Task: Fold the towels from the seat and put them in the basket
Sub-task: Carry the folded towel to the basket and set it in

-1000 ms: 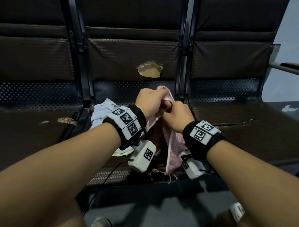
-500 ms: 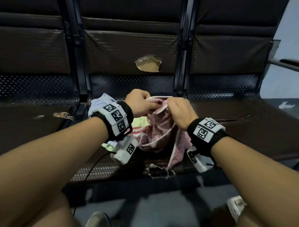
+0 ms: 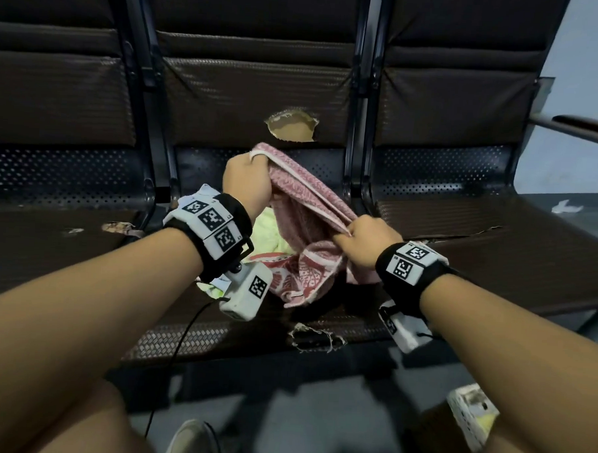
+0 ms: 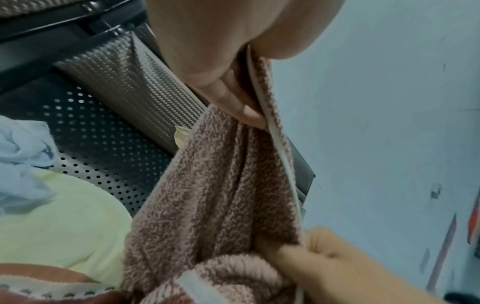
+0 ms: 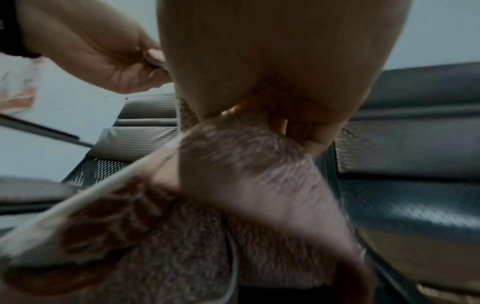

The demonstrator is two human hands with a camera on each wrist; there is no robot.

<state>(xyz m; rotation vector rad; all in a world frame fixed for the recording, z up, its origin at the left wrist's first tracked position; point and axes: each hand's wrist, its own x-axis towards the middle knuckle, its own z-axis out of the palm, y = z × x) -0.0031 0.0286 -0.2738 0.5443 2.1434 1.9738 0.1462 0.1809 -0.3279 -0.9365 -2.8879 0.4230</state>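
A pink patterned towel with a white hem hangs over the middle seat, stretched between both hands. My left hand pinches one corner, raised near the backrest. My right hand grips the hem lower and to the right. In the left wrist view the left fingers pinch the pink towel. The right wrist view, blurred, has the pink towel bunched under the right fingers. A pale yellow towel and a light blue towel lie on the seat behind. A white basket sits on the floor, lower right.
The middle backrest has a torn hole, and the seat's front edge has a frayed tear. More dark seats stand left and right. An armrest juts at far right. A shoe is on the grey floor.
The hands, close together a second ago, have pulled apart. The left hand rose toward the backrest with its corner, the right slid down and right along the hem, spreading the pink towel.
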